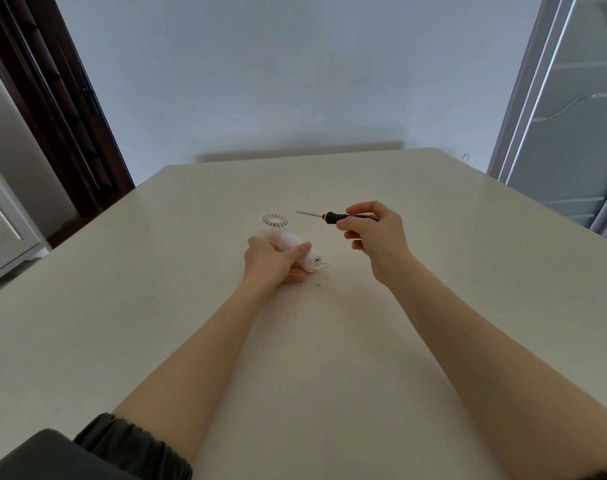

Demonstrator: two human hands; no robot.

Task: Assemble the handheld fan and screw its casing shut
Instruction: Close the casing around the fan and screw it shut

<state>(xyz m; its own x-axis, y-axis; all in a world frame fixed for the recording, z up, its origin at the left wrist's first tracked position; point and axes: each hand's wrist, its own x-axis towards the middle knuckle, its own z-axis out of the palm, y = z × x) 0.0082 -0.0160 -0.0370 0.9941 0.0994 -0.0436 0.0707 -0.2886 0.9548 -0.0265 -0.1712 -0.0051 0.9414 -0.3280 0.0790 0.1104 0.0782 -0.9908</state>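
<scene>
A cream table (pixel 129 306) fills the view under a pale wall. Your left hand (pixel 271 259) grips the white fan (pixel 284 239), hiding its handle's middle. Just nearer than the fan lies a dark speck (pixel 318 284), too small to identify. Beyond, your right hand (pixel 375 230) pinches a screwdriver (pixel 333 215).

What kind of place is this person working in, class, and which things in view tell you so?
Probably a room in a home, not a workshop: a plain cream table set against a bare pale wall, a dark wooden door frame on the left and a frosted sliding glass door on the right.
</scene>
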